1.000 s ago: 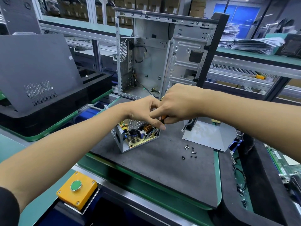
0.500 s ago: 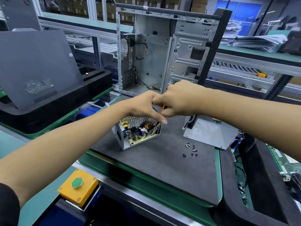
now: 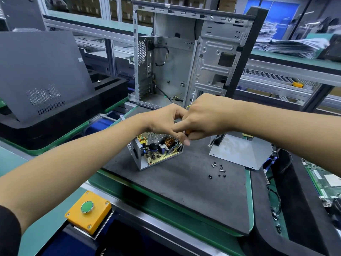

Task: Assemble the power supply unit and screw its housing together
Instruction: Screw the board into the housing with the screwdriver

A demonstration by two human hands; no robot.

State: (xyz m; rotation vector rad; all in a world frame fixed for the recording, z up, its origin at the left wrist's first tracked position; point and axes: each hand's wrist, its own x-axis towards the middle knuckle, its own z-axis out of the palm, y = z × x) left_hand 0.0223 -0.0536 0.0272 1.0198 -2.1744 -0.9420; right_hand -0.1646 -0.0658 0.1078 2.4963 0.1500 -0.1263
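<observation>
- Half done at most, I judge: the open power supply base point(image 3: 155, 154) sits on the bench point(image 3: 184, 185), circuit board exposed.
- Its cover point(image 3: 239, 152) stands to the base's right, unfitted.
- Both hands meet above the base: right hand point(image 3: 204, 117) fingers curled round an orange-handled tool point(image 3: 187, 133); left hand point(image 3: 166, 121) fingers pinched at it.
- Loose screws point(image 3: 218, 168) lie right of the base, undriven.

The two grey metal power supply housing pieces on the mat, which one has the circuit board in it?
The open grey metal box under the left hand, showing a yellow circuit board and copper coil. The folded grey metal cover to its right is bare sheet.
</observation>
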